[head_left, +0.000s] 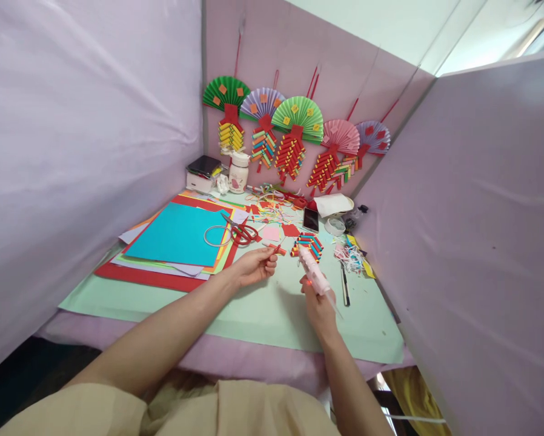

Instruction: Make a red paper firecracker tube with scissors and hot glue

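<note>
My left hand [257,266] pinches a small red paper piece [277,249] between thumb and fingertips, above the middle of the table. In my right hand [316,298] is a pale pink hot glue gun [314,271], its nozzle pointing away from me and a clear glue stick trailing from its back. A red light glows near the grip. Just past the nozzle lies a bundle of rolled paper tubes [309,244] in blue, red and yellow, partly covered by the gun. Red-handled scissors [242,233] rest on the paper stack left of my hands.
Coloured paper sheets [176,233] are stacked at left. Scraps [272,212], a phone [311,220] and a tape roll [334,226] lie at the back. A pen [345,284] and shredded paper [351,259] sit at right. Paper fan ornaments [298,118] hang behind; fabric walls enclose both sides.
</note>
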Demonstrator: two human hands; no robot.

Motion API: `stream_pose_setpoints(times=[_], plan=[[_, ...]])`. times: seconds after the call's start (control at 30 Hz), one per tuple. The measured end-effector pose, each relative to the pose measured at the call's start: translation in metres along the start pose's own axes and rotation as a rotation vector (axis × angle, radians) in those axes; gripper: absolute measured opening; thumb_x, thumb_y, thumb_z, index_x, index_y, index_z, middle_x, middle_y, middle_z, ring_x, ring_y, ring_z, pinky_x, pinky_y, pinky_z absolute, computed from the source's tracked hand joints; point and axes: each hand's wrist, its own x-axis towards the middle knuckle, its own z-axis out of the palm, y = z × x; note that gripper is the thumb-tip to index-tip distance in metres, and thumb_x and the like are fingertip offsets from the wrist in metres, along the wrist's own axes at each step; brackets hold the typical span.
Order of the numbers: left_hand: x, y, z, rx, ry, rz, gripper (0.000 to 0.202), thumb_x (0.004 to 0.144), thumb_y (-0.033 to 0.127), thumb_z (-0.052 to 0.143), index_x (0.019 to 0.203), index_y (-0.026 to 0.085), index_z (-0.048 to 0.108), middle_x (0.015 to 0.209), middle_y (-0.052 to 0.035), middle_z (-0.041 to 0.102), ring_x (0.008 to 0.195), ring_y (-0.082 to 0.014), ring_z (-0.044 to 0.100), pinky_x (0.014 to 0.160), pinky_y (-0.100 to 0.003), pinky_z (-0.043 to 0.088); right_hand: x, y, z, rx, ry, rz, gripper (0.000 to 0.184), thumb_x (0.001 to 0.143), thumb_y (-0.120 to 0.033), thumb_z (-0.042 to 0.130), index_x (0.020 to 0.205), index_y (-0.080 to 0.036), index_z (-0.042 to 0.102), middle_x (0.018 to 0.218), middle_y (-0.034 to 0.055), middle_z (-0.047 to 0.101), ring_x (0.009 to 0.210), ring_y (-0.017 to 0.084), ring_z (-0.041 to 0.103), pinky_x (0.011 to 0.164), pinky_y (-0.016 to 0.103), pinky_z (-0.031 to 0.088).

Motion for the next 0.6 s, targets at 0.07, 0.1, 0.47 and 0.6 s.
stream_pose_setpoints(times=[0.07,0.1,0.47,0.6], plan=[[-0.001,0.001,0.002,-0.003,0.012,0.009,0.01,0.088,0.012,0.056,0.078,0.013,0.056,0.063,0.0022,0.046,0.05,-0.0043,0.043,0.045,-0.012,0.034,0.009,-0.003,-0.023,-0.091,0.033,-0.064,0.039,0.087,-0.049,0.05,0.107,-0.017,0.061,0.088,0.0056,0.066,0.075,0.019,0.058,0.067,0.028,0.044],[-0.001,0.001,0.003,-0.001,0.019,0.017,0.009,0.088,0.012,0.056,0.079,0.013,0.056,0.063,0.0021,0.046,0.05,-0.0044,0.043,0.045,-0.013,0.034,0.014,-0.002,-0.037,-0.143,0.059,-0.105,0.041,0.086,-0.05,0.05,0.109,-0.017,0.061,0.091,0.0071,0.066,0.078,0.02,0.059,0.069,0.029,0.045],[0.002,0.016,0.003,-0.107,0.129,0.333,0.013,0.089,0.01,0.051,0.078,0.013,0.057,0.064,0.0003,0.049,0.053,-0.0065,0.045,0.048,-0.015,0.04,0.019,0.071,-0.161,-0.972,-0.154,0.147,0.043,0.089,-0.036,0.044,0.125,-0.012,0.048,0.108,0.0183,0.063,0.098,0.029,0.061,0.076,0.034,0.044],[0.0,0.027,-0.001,-0.122,0.151,0.381,0.015,0.09,0.01,0.049,0.078,0.012,0.056,0.068,-0.0009,0.05,0.055,-0.0064,0.046,0.049,-0.015,0.041,0.01,0.097,-0.153,-1.059,-0.22,0.201,0.035,0.089,-0.033,0.045,0.117,-0.013,0.054,0.106,0.0178,0.064,0.097,0.028,0.062,0.074,0.033,0.044]])
